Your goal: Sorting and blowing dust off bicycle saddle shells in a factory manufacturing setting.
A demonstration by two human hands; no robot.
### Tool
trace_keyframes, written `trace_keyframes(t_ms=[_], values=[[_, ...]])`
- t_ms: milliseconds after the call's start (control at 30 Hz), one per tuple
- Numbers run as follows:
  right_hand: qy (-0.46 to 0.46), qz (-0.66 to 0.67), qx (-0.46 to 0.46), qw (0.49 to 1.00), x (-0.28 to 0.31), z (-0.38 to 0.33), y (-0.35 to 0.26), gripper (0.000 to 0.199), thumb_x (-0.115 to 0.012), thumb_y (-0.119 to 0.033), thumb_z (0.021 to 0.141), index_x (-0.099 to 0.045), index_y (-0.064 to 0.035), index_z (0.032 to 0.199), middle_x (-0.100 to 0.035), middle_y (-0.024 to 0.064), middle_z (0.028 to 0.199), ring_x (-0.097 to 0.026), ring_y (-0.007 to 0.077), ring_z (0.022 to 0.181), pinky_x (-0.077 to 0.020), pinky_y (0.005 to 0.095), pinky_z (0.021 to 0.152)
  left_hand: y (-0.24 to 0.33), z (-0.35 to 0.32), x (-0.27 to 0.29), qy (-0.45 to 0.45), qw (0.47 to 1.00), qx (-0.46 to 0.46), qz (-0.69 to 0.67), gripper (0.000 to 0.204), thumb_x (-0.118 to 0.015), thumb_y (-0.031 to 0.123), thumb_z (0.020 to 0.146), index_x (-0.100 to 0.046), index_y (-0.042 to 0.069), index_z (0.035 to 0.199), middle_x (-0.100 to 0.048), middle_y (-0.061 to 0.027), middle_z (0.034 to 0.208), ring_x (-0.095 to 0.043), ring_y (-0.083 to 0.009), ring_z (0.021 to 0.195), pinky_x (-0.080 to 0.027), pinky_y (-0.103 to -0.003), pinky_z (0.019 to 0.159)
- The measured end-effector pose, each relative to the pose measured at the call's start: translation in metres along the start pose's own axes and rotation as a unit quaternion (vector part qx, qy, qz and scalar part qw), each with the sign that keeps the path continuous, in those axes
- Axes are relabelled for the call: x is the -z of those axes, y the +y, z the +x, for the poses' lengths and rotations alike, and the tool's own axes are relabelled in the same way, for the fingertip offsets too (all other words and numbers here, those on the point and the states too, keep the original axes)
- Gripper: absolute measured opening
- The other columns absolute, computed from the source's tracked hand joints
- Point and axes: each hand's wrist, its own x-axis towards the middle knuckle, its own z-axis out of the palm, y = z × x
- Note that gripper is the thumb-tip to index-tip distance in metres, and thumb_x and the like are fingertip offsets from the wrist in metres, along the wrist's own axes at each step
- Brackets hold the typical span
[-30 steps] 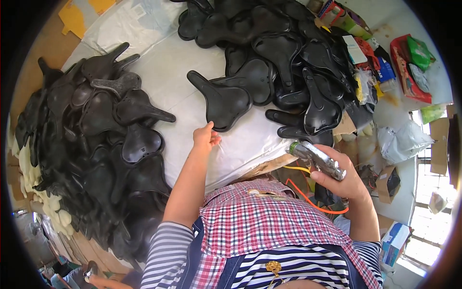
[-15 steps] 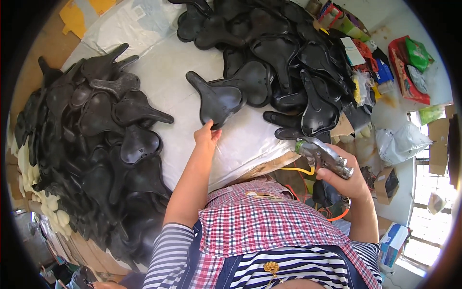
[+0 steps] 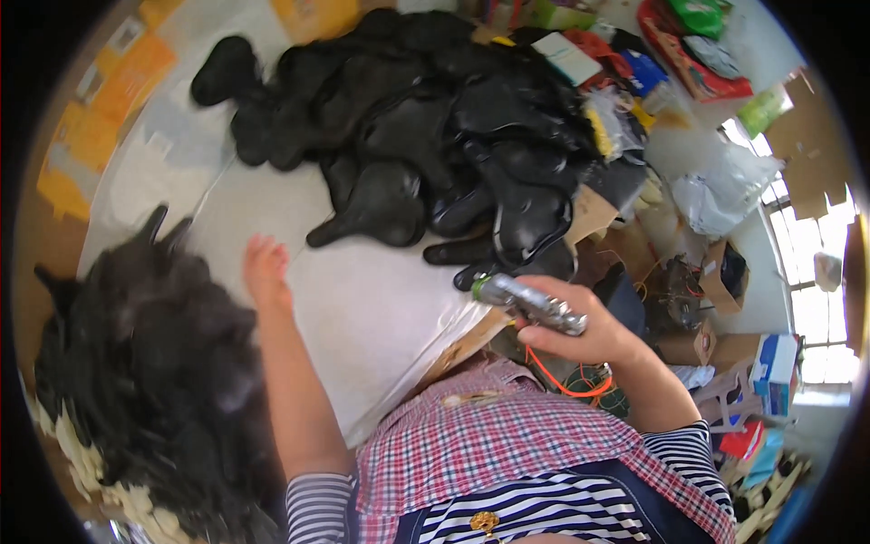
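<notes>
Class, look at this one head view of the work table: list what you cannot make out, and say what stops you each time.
- Left pile of black saddles: motion blur smears their shapes.
- Left hand: blurred, so contact with the white sheet is unclear.
- Metal tool: the right hand hides its rear end.
- Orange hose: runs behind the arm.
- Packets at the top right: small, bent by the fisheye rim.

The person wears a red-and-white plaid shirt [image 3: 507, 444], striped sleeves [image 3: 317, 508] and a dark apron [image 3: 580, 521].
</notes>
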Motion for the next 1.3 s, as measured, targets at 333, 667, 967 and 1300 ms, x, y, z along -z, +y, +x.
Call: trace_keyframes(t_ms=[333,667,967,1300], values=[[-0.019,-0.001,0.011,1.0,0.005,0.0,0.015,0.051,-0.069,-0.015,0.082,-0.048,0.0006,0.126,-0.064,0.009,0.093,-0.063,0.0153,0.081,-0.0493,0.0283,0.074,-0.088,0.038,-0.114,-0.259,0.786,-0.07,0.557,0.078,-0.079,0.026,0.065,-0.043,0.011,0.133,-0.051,-0.0164,0.131,-0.047,-0.0342,0.122,-0.04,-0.042,0.1],[-0.095,-0.006,0.055,0.994,-0.006,0.031,0.002,0.054,-0.071,-0.01,0.079,-0.048,0.0008,0.127,-0.062,0.0084,0.094,-0.059,0.0144,0.08,-0.0477,0.0276,0.074,-0.03,0.005,0.054,-0.014,0.887,0.019,0.462,0.051,-0.074,0.003,0.069,-0.054,0.002,0.116,-0.061,-0.0126,0.104,-0.06,-0.0249,0.096,-0.048,-0.035,0.084],[-0.131,0.002,0.072,0.989,-0.047,0.035,-0.012,0.055,-0.072,-0.007,0.077,-0.049,0.0006,0.127,-0.061,0.0085,0.091,-0.058,0.0151,0.077,-0.0465,0.0279,0.071,-0.056,-0.059,0.145,0.156,0.874,0.007,0.46,0.049,-0.075,0.017,0.071,-0.058,0.004,0.116,-0.063,-0.0124,0.096,-0.061,-0.0248,0.089,-0.048,-0.034,0.082],[-0.11,-0.03,0.081,0.99,-0.065,0.025,-0.018,0.054,-0.072,-0.008,0.078,-0.049,0.0005,0.126,-0.061,0.0089,0.091,-0.058,0.0159,0.078,-0.0466,0.029,0.072,-0.012,-0.001,0.087,0.136,0.972,0.041,0.187,0.022,-0.071,0.013,0.078,-0.056,0.001,0.09,-0.056,-0.0034,0.07,-0.049,-0.0134,0.046,-0.037,-0.03,0.039]])
